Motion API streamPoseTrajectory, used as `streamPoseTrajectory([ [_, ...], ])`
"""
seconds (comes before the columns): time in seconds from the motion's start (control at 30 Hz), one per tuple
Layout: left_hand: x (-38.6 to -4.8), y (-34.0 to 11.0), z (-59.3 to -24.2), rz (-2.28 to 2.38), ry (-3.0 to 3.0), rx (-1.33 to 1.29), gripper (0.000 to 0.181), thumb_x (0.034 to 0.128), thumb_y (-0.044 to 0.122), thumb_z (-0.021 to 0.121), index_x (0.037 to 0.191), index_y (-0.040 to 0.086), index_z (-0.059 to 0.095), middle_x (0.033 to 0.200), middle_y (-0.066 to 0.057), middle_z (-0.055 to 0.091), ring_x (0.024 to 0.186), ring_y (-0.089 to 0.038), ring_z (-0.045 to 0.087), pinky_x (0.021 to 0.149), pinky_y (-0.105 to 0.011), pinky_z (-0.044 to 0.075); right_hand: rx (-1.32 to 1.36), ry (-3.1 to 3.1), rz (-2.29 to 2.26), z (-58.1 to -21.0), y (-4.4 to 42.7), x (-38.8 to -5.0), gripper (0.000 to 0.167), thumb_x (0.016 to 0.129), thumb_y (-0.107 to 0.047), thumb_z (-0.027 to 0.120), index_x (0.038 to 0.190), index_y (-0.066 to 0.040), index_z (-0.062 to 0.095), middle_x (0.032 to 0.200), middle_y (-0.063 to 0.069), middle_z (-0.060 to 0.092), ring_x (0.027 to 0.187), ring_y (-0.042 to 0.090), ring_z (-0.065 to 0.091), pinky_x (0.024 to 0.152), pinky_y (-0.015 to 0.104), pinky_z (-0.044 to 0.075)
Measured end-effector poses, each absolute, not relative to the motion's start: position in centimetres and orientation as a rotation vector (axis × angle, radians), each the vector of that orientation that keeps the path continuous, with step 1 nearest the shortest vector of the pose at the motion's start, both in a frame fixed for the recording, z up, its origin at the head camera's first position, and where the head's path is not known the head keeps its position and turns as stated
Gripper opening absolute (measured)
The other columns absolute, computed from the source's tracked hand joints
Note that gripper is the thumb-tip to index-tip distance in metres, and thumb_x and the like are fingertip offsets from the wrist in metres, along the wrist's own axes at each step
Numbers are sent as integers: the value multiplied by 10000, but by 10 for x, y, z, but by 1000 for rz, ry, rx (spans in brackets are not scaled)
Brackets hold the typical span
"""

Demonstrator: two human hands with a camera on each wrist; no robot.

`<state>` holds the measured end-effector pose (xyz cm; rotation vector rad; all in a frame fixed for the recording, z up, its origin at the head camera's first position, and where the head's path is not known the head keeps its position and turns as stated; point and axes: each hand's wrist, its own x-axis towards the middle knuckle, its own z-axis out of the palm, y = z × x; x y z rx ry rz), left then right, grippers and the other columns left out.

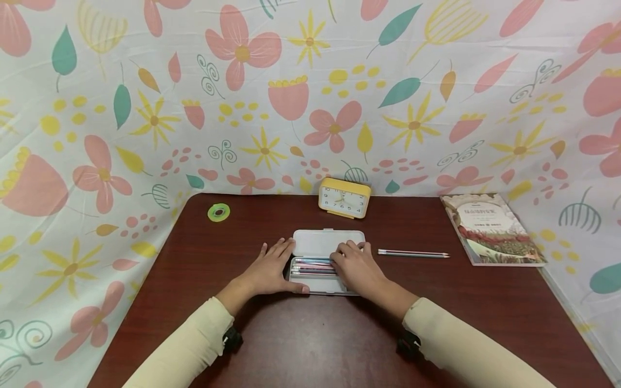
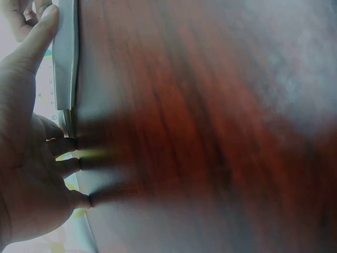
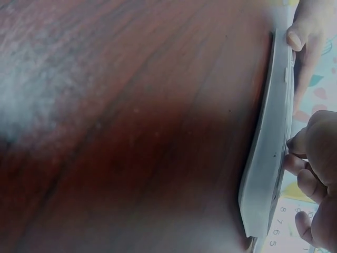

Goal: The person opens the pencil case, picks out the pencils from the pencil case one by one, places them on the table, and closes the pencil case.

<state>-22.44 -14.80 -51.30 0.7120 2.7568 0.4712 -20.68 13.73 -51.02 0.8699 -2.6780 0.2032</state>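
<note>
An open white pencil case [image 1: 320,284] lies on the table, its lid [image 1: 312,243] folded back. Several pencils [image 1: 312,268] rest side by side in it. My left hand [image 1: 269,272] is spread at the left end, thumb on the front edge and fingertips by the lid; the left wrist view shows the fingers nearly straight. Over the right part of the case, my right hand [image 1: 358,268] has bent fingers reaching down inside, covering the pencils' right ends. Whether it pinches a pencil is hidden. More pencils [image 1: 413,253] lie together on the table, right of the case.
Behind the case stands a yellow alarm clock [image 1: 343,198]. A green roll of tape [image 1: 219,212] lies at the back left, and a book [image 1: 492,229] at the right. Patterned cloth [image 1: 262,118] hangs behind the dark wooden table [image 1: 320,334].
</note>
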Motion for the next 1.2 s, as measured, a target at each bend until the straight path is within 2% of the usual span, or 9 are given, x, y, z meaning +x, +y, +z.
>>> streamPoseTrajectory([
  [0.53, -223, -148, -512, 468, 2750, 708, 1330, 853, 850, 751, 1784, 97, 171, 1866, -102, 198, 1745, -351, 147, 1373, -705, 105, 838, -2716, 209, -512, 133, -206, 55, 1010, -200, 818, 1011, -145, 810, 963, 27, 666, 945, 234, 605, 873, 588, 497],
  [0.87, -224, -147, -513, 471, 2751, 706, 1337, 847, 859, 749, 1784, 98, 174, 1866, -97, 200, 1745, -352, 149, 1373, -703, 111, 826, -2788, 259, -513, 132, -210, 145, 1024, -216, 775, 923, -150, 695, 958, 15, 600, 918, 219, 525, 860, 573, 464],
  [1.03, -224, -147, -513, 467, 2755, 703, 1339, 845, 860, 750, 1784, 100, 175, 1865, -94, 203, 1745, -349, 152, 1373, -704, 111, 845, -2782, 258, -514, 130, -207, 148, 1028, -215, 769, 924, -155, 682, 982, 14, 612, 930, 220, 535, 835, 540, 472],
  [1.2, -224, -147, -513, 463, 2757, 704, 1339, 849, 862, 745, 1784, 96, 169, 1867, -98, 195, 1745, -352, 146, 1373, -705, 107, 894, -2732, 223, -514, 127, -204, 90, 1044, -219, 765, 1007, -160, 707, 1003, 11, 656, 922, 221, 573, 799, 511, 484],
])
